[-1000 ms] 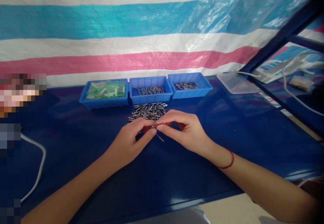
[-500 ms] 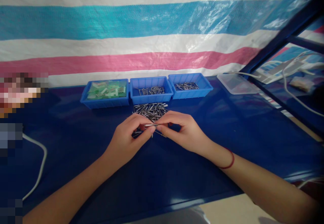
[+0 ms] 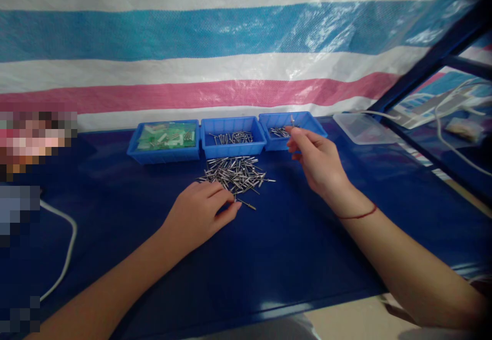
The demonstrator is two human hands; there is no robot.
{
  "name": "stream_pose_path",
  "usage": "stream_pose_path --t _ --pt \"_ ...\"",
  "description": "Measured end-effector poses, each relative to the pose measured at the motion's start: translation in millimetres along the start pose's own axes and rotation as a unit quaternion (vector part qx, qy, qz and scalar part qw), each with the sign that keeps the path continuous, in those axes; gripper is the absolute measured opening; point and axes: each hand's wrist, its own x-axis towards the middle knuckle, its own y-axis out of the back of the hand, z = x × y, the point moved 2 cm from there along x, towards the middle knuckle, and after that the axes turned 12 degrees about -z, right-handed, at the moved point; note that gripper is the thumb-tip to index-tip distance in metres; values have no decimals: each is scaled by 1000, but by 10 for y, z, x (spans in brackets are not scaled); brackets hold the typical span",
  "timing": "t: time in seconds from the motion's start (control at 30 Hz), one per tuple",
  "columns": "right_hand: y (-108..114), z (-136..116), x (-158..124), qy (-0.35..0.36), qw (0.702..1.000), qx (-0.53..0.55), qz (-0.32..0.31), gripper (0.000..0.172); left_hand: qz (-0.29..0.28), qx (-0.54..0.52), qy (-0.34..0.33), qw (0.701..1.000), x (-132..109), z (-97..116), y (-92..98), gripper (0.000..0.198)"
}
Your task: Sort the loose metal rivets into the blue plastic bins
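A pile of silver blind rivets (image 3: 240,173) lies on the blue table in front of the bins. My left hand (image 3: 203,209) rests at the near side of this pile, thumb and forefinger pinched at the thin end of one rivet (image 3: 248,205). Upright between the fingertips of my right hand (image 3: 321,163) is another blind rivet (image 3: 292,121). That hand is raised at the front of the right blue bin (image 3: 274,144), which has rivets in it and is partly covered by my fingers.
The middle blue bin (image 3: 234,150) holds more rivets. In the left blue bin (image 3: 165,156) are green and white packets. A clear plastic lid (image 3: 357,129) lies at the right, by a dark metal frame (image 3: 413,81). A white cable (image 3: 71,232) curves at the left.
My hands were together over the pile, fingertips meeting on a rivet. The right hand has moved right and away to the right bin with a rivet; the left stayed by the pile.
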Motion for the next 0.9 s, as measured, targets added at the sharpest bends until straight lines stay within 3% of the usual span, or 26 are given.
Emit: stream_pose_path --t 0.17,0.3,0.47,0.7,0.9 --pt "-25 -30 7 -88 991 95 -33 29 -50 71 15 996 -19 13 -54 27" --pt "-153 -61 -109 -67 989 90 -101 29 -69 96 18 993 -15 10 -78 23" --pt "-226 -102 -198 -23 985 4 -173 17 -65 100 21 993 -5 1 -56 16" --pt "-308 -146 -298 43 951 -136 -276 13 -52 -84 63 993 19 -68 95 17" --pt "-422 -139 -430 21 945 -68 -319 18 -36 -211 93 972 49 -62 115 20"
